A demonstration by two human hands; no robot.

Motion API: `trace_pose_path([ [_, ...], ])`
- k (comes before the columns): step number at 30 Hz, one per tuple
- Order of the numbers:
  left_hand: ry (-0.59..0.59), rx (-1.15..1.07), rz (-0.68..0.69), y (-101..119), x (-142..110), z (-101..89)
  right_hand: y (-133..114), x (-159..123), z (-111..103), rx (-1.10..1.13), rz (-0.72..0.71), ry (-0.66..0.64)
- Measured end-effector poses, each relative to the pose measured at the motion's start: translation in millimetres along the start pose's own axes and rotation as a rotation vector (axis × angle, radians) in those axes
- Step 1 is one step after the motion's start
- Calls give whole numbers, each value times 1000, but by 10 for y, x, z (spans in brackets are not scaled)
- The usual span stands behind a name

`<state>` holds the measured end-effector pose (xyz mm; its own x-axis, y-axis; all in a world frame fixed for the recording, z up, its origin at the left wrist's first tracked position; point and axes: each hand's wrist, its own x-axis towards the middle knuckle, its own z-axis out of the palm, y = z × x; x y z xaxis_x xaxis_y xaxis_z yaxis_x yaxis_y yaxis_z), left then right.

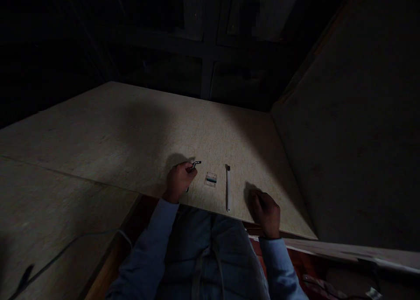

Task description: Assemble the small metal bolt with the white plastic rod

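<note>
One slim metal tool [197, 162] is pinched in your left hand [180, 180], apparently to keep its head free, at nine o'clock from the clear box [211, 179]; the white brush [229, 190] lies at three, likely for reach. Your right hand [268, 210] curls closed at four, contents unclear: one tool, one box, one brush.

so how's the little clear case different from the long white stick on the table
The clear case is short and blocky, while the white stick is long and thin. The case looks see-through with a dark bluish band across it; the stick is pale and solid-looking, with a dark head at its far end. Both lie on the table, between the left hand and the right hand.
</note>
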<state>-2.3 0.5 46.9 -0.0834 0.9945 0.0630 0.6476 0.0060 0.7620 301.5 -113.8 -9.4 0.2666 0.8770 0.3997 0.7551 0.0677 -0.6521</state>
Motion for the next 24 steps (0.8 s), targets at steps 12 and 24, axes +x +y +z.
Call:
trace_pose_path([
  [12,-511,-1303,-336,497,-515,381,-46,5,0,1,7,-15],
  [24,-893,-1481,-377,199,-618,630,-60,9,-16,14,18,-33],
])
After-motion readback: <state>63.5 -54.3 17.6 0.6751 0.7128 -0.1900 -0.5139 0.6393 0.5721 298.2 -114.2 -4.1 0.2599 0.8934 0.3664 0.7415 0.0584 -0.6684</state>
